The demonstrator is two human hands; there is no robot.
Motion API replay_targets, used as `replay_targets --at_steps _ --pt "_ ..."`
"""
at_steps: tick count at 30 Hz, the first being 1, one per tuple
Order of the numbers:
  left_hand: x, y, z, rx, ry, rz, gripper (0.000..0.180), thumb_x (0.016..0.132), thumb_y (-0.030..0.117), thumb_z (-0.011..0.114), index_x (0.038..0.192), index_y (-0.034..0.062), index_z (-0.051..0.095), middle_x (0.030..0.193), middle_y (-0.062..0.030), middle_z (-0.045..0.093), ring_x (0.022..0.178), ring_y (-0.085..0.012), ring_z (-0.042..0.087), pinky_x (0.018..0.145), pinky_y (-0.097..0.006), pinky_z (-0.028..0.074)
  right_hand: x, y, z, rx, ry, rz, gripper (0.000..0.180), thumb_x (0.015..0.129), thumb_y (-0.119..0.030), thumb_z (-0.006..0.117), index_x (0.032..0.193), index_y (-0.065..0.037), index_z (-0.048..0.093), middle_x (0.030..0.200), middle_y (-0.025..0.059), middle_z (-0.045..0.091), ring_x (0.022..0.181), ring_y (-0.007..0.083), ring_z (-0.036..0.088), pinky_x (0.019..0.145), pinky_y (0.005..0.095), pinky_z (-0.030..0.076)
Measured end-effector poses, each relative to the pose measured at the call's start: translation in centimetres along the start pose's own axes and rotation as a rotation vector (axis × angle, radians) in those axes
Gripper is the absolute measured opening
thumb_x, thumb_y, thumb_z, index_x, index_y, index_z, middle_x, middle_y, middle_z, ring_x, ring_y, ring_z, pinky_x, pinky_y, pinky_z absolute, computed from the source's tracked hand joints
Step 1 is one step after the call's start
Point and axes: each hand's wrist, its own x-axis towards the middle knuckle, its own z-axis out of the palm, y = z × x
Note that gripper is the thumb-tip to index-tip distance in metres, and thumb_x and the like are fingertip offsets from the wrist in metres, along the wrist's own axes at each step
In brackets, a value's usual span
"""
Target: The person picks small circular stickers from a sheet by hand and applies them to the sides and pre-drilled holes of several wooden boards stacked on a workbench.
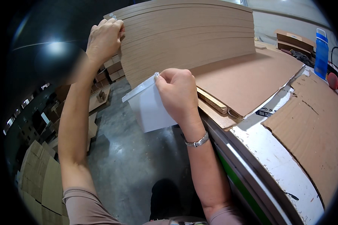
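1. Nearest is the right hand [176, 93], a bracelet [197, 141] on its wrist. Its fingers are curled in, thumb and forefinger pinched together on the upper right corner of a white sheet [150, 112].
2. The sheet lies to the left of that hand and hangs over the floor [135, 168], in front of the lower left part of the board stack [187, 35]. A shiny strip [141, 89] along its top edge slants from lower left up to the pinching fingertips. The hand covers part of the sheet, so its long axis cannot be told.
3. Farther out and higher, the left hand [106, 39] is at the stack's upper left corner, fingers bent tightly, knuckles up. The fingertips are hidden; whether they grip anything cannot be told.
4. Small round stickers [112, 15] sit at that same corner, just beside the left hand's knuckles. The left hand is clearly the nearer one to them; the right hand and sheet are below and to the right, well apart.
5. The stack's long side runs rightward from this corner, its layered edges facing the person.
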Motion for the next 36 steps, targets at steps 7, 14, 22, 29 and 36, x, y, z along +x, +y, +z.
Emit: replay_targets --at_steps 7,14,22,29,36 --pt "0.0 0.2 0.7 0.074 0.073 0.020 0.008 0.088 0.013 0.063 0.092 0.0058 0.062 0.096 -0.0079 0.066 0.099 -0.0267 0.060 0.086 -0.042 0.044 -0.1 0.0 -0.1 0.007 0.003 0.008 0.021 0.084 -0.014 0.062 0.073 0.001 0.070 0.069 0.0232 0.064 0.067 0.0399 0.066 0.066 0.0457 0.053" --pt "0.6 1.1 0.5 0.211 0.094 -0.056 0.009 0.086 0.016 0.066 0.087 0.0064 0.065 0.092 -0.0076 0.069 0.096 -0.0260 0.064 0.083 -0.044 0.045 -0.1 0.2 -0.2 -0.001 0.006 -0.030 0.020 0.085 -0.013 0.063 0.076 0.004 0.070 0.067 0.0219 0.064 0.062 0.0322 0.064 0.063 0.0407 0.051" --pt "-1.8 1.7 -2.6 -0.451 -0.011 -0.240 0.020 0.082 0.022 0.076 0.085 0.0034 0.071 0.081 -0.0059 0.070 0.071 -0.0189 0.065 0.070 -0.035 0.051 0.1 -0.1 -0.1 0.066 0.011 -0.034 0.022 0.085 -0.013 0.061 0.072 0.003 0.068 0.069 0.0250 0.063 0.067 0.0419 0.064 0.065 0.0469 0.051" --pt "-6.2 6.6 -4.0 -1.064 -0.339 -0.038 0.014 0.081 0.005 0.072 0.088 -0.0062 0.069 0.079 -0.0054 0.065 0.074 -0.0095 0.058 0.069 -0.026 0.049 0.2 0.1 -0.2 0.105 -0.002 0.000 0.020 0.085 -0.012 0.062 0.073 0.002 0.069 0.067 0.0232 0.062 0.065 0.0394 0.065 0.063 0.0451 0.051" --pt "-6.5 6.9 -3.1 -1.082 -0.238 0.016 0.011 0.079 0.004 0.072 0.086 -0.0036 0.069 0.080 -0.0065 0.063 0.075 -0.0118 0.059 0.072 -0.027 0.050 -0.1 0.1 0.0 0.084 -0.030 -0.013 0.016 0.082 -0.010 0.062 0.075 0.001 0.069 0.066 0.0230 0.062 0.065 0.0392 0.065 0.063 0.0447 0.051"
